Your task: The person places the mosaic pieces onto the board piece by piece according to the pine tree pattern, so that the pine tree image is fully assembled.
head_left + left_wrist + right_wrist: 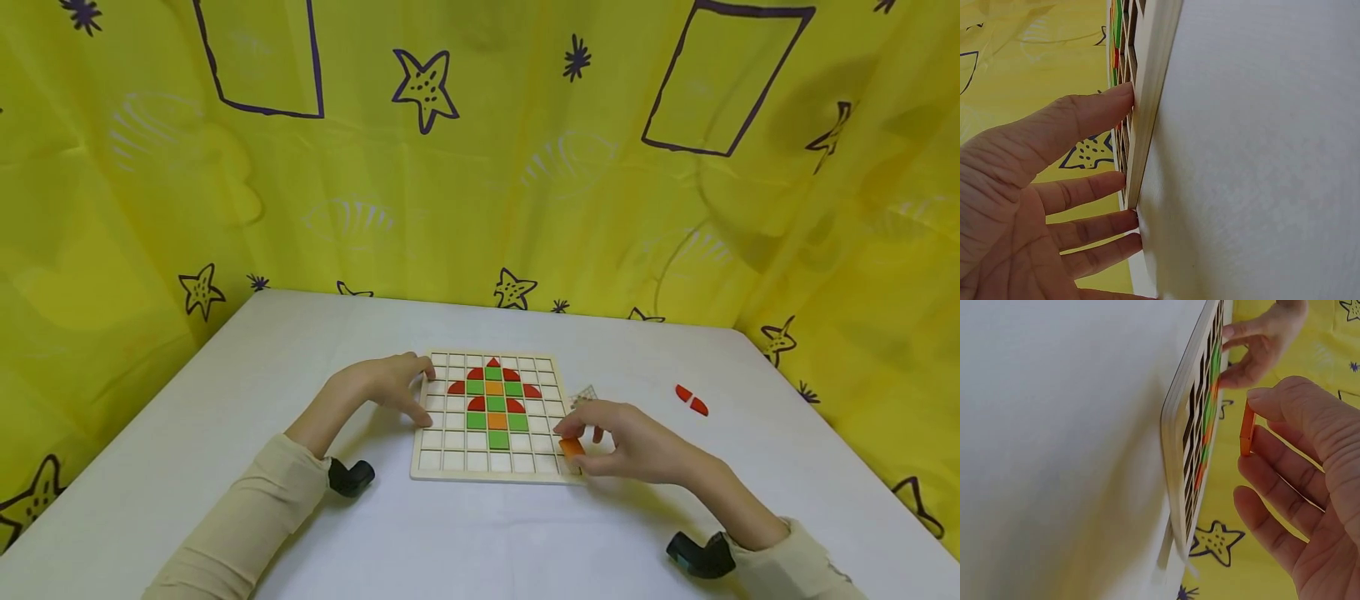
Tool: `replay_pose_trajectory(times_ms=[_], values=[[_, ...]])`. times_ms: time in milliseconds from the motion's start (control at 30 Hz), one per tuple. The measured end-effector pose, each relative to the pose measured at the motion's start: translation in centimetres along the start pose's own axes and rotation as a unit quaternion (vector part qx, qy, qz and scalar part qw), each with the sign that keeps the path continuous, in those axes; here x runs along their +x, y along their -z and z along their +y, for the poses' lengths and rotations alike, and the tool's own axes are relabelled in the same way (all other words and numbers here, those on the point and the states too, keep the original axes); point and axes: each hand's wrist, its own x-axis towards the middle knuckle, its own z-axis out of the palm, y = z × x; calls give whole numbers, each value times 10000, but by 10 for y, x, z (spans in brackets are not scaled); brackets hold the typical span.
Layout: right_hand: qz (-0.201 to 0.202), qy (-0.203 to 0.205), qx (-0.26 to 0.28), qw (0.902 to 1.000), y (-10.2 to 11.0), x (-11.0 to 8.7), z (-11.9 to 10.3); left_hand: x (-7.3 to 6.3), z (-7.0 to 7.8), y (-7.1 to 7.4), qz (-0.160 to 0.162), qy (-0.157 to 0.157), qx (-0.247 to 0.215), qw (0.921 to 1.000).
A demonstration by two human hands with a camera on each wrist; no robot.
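Observation:
A wooden grid board (pixel 495 477) lies on the table, its middle cells filled with a figure of green, orange and red tiles. My left hand (pixel 386 385) rests at the board's left edge with fingers spread. In the left wrist view, the thumb (pixel 1100 107) touches the top of the frame and the other fingers extend along its side and corner. Over the board's lower right side, my right hand (pixel 637 442) pinches an orange square tile (pixel 572 448) between thumb and fingers. The right wrist view shows this tile (pixel 1247 430) raised above the board.
Two red rounded tiles (pixel 699 406) lie on the white table (pixel 465 533) to the right. A small grid-patterned piece (pixel 583 395), partly hidden by my right hand, is beside the board. A yellow curtain (pixel 480 192) stands behind and at both sides.

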Motion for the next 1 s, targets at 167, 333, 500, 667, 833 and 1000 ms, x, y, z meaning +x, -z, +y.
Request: replay_pose_trajectory(times_ms=[167,333,500,667,833,1000], values=[[-96,-6,25,10000,-7,12,-7,1,-1,-1,16,-3,76,10000],[-292,-26,14,9996,-15,24,-13,1,-1,-1,20,-5,89,10000],[-459,29,1,9989,-26,36,-19,0,-1,-1,10,-36,82,10000],[-479,106,-380,9981,-33,47,-26,1,-1,-1,19,-52,107,9999],[-457,239,-868,9949,-38,57,-32,1,-1,0,15,-25,110,9999],[-541,127,-962,9938,-42,64,-35,1,-1,0,6,-43,103,9999]])
